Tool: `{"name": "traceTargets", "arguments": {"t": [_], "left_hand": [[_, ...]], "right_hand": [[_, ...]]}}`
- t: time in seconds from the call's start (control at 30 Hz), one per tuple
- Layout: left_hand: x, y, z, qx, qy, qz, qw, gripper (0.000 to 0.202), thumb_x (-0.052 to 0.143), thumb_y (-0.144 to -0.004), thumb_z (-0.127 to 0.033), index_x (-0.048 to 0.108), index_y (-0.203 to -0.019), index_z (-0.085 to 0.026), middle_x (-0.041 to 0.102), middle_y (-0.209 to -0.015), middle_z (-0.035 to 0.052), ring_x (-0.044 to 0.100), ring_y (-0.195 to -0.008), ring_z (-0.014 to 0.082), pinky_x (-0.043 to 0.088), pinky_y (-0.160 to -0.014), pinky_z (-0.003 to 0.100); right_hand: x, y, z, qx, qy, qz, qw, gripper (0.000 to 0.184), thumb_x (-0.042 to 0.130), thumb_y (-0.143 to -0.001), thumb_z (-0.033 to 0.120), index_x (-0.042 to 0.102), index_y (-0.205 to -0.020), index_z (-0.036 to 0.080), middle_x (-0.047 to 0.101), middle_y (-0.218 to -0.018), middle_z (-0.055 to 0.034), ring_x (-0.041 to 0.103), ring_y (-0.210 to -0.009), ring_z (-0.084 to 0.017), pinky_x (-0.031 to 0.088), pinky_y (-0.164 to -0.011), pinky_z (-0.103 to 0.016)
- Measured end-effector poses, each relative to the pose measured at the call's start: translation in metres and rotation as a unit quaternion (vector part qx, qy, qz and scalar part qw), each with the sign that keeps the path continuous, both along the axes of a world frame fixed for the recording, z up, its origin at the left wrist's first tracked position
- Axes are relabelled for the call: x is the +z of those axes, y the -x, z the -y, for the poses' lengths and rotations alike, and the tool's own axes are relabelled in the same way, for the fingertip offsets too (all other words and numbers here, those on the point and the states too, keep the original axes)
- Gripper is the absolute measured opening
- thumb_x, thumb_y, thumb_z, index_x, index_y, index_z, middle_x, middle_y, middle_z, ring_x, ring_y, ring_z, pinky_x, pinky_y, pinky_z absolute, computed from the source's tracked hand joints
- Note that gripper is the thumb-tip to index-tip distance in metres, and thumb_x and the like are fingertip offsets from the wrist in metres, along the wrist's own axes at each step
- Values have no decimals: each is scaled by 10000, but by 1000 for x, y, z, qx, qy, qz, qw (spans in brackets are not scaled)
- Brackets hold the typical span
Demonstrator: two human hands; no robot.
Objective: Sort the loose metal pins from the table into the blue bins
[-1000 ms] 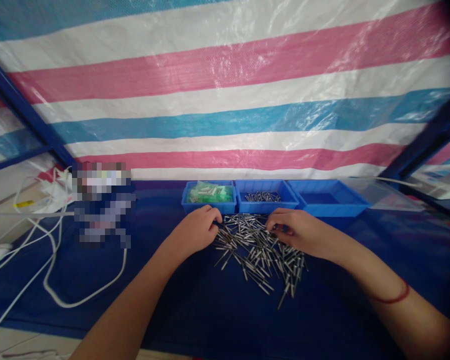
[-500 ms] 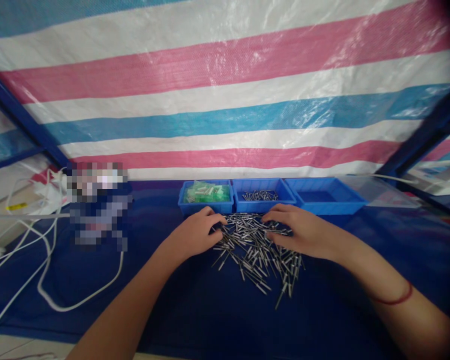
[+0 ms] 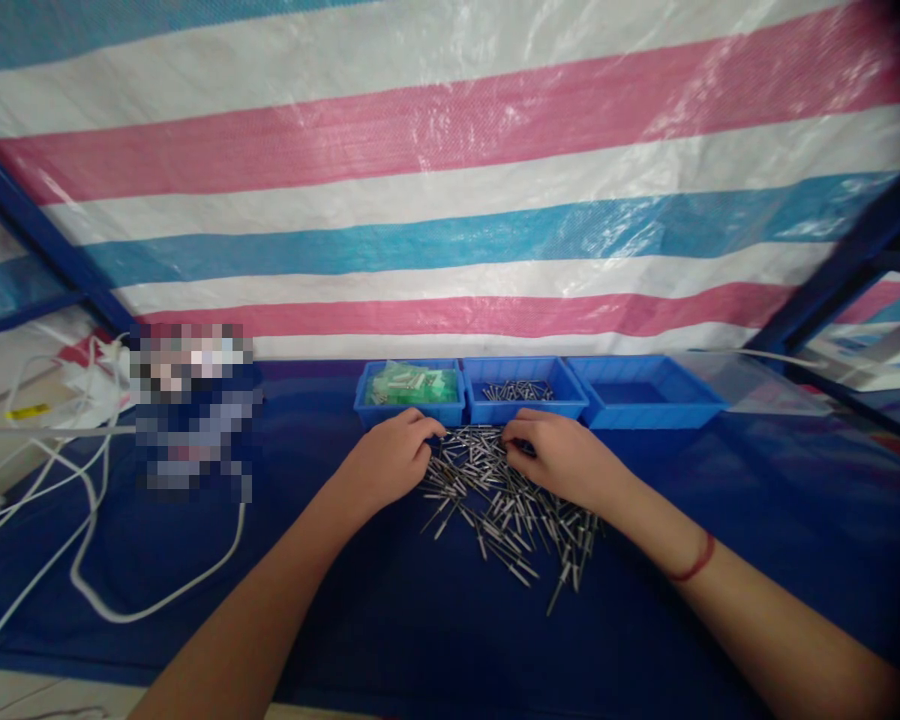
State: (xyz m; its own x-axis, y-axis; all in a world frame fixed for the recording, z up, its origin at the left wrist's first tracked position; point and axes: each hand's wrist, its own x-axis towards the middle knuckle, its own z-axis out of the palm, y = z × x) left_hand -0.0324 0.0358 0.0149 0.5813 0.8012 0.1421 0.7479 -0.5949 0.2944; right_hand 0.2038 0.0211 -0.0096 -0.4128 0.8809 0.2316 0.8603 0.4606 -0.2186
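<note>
Your left hand (image 3: 390, 460) and right hand (image 3: 562, 458) rested curled on pile of metal pins (image 3: 506, 505), blue cloth (image 3: 420, 600) beneath, three blue bins (image 3: 525, 408) just behind.

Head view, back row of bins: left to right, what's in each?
Left bin, green-tinted packets → middle bin, a few metal pins → right bin, nothing visible inside.
</note>
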Motion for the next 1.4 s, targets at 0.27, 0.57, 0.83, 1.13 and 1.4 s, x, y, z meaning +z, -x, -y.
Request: {"name": "traceTargets", "arguments": {"t": [0.27, 0.57, 0.83, 1.13, 1.4], "left_hand": [[-14, -23, 14, -89, -91, -1, 992, 344, 415, -902, -218, 548, -1214, -275, 504, -1294, 44, 447, -1151, 244, 391, -954, 419], [-26, -33, 23, -96, -74, -20, 992, 336, 354, -947, -302, 531, -1232, -281, 507, -1325, 13, 443, -1156, 237, 382, -917, 402], [-25, -32, 23, -85, -48, 27, 995, 311, 416, -927, -346, 569, -1183, -261, 541, -1273, 32, 462, -1148, 234, 381, -939, 395], [-31, -36, 18, -47, -51, 140, 988, 269, 437, -931, -311, 590, -1124, -204, 641, -1081, 51, 544, -1015, 202, 406, -898, 352], [-27, -37, 19, -33, -26, 191, 981, 176, 481, -908, -275, 618, -986, -199, 620, -1018, 51, 560, -963, 193, 429, -866, 331]], "right_hand": [[0, 4, -1, -46, 17, 12, 999, 207, 470, -848, 236, 647, -755, 185, 603, -752, -37, 577, -705, -151, 364, -622, -255], [-5, 10, -4, -89, 22, 73, 993, 142, 491, -815, 210, 613, -750, 175, 623, -765, -55, 585, -727, -184, 357, -610, -268], [0, 4, 6, -28, -48, 113, 992, 168, 394, -870, 137, 560, -843, 132, 608, -818, -115, 574, -828, -239, 402, -745, -332], [14, 5, 22, 109, -76, -89, 987, 163, 438, -834, 82, 548, -905, 178, 615, -893, -76, 571, -855, -199, 454, -761, -334], [13, 16, 30, 63, -50, -257, 963, 69, 523, -858, 207, 572, -906, 198, 601, -805, -16, 553, -695, -132, 453, -644, -263]]}}
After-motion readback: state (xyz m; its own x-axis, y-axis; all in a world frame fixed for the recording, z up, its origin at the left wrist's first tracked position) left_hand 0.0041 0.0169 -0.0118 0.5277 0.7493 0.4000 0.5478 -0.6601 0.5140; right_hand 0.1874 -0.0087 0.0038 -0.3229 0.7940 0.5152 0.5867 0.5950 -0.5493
